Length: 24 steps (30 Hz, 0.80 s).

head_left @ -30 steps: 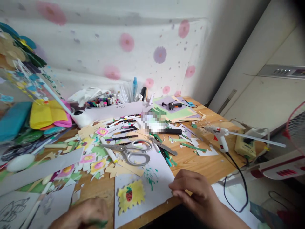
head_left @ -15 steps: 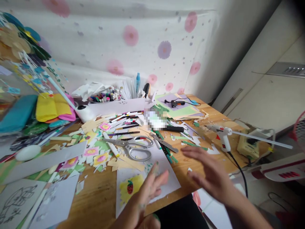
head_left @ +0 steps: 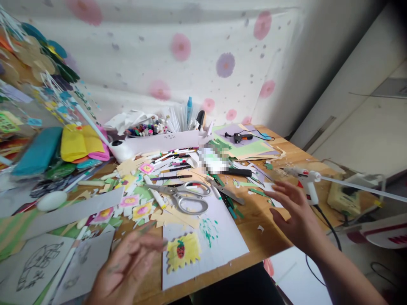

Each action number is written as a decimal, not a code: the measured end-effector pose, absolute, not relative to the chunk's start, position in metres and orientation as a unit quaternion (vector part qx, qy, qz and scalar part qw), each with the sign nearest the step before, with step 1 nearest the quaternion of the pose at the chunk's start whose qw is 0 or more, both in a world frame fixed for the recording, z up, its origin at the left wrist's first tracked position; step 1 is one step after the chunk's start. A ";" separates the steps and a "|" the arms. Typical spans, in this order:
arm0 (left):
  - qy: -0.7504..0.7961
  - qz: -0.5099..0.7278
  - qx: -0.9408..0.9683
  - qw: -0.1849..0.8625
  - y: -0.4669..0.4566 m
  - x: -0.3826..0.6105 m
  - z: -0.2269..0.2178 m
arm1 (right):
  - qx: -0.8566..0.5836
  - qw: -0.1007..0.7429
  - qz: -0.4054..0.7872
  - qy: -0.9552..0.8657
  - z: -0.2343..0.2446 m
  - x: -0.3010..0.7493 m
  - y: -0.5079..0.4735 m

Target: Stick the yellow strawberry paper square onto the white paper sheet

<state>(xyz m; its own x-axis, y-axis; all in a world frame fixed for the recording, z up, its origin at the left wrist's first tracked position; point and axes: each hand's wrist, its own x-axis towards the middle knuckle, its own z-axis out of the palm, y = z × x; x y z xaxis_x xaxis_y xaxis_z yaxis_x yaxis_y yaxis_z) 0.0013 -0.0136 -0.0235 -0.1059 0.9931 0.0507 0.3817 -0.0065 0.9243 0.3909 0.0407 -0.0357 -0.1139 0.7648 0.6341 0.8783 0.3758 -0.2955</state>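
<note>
My left hand (head_left: 127, 267) hovers low over the wooden table (head_left: 254, 220) at the near edge, fingers spread and blurred by motion, holding nothing I can see. It is just left of a white sheet (head_left: 219, 241) carrying a yellow jagged cutout with a red strawberry (head_left: 182, 250). My right hand (head_left: 294, 212) is open, fingers stretched, above the table's right part, close to a white glue gun (head_left: 308, 184) with a black cord. Grey scissors (head_left: 182, 195) lie beyond the sheet.
Paper scraps, flower cutouts and markers (head_left: 171, 163) litter the table's middle. A white box of pens (head_left: 159, 134) stands at the back. Drawings on paper (head_left: 38, 264) lie near left. Coloured paper and felt (head_left: 76, 142) pile at the left. A power strip (head_left: 345, 199) sits far right.
My left hand swung from over the strawberry sheet back to the left. My right hand reached further right and away, toward the glue gun. The view shifted slightly to the left.
</note>
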 end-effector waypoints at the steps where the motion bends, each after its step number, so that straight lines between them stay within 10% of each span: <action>1: 0.643 0.438 0.542 0.317 -0.012 -0.005 -0.027 | -0.553 0.361 -0.086 -0.746 -0.036 0.392 0.040; 10: 0.613 0.339 0.711 0.062 -0.005 -0.013 -0.030 | -0.500 0.394 -0.019 -0.771 -0.037 0.347 0.038; 24: 0.552 0.221 0.803 0.046 -0.006 -0.002 -0.064 | -0.407 0.384 0.121 -0.820 -0.038 0.302 0.026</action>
<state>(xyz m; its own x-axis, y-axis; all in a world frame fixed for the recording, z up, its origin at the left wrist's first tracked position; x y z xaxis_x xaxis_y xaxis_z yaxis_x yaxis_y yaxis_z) -0.0023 -0.0056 -0.0641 0.2940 0.9061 0.3043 0.8656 -0.3874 0.3172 0.3018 0.0263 -0.0378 -0.3734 0.7607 0.5310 0.5756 0.6389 -0.5105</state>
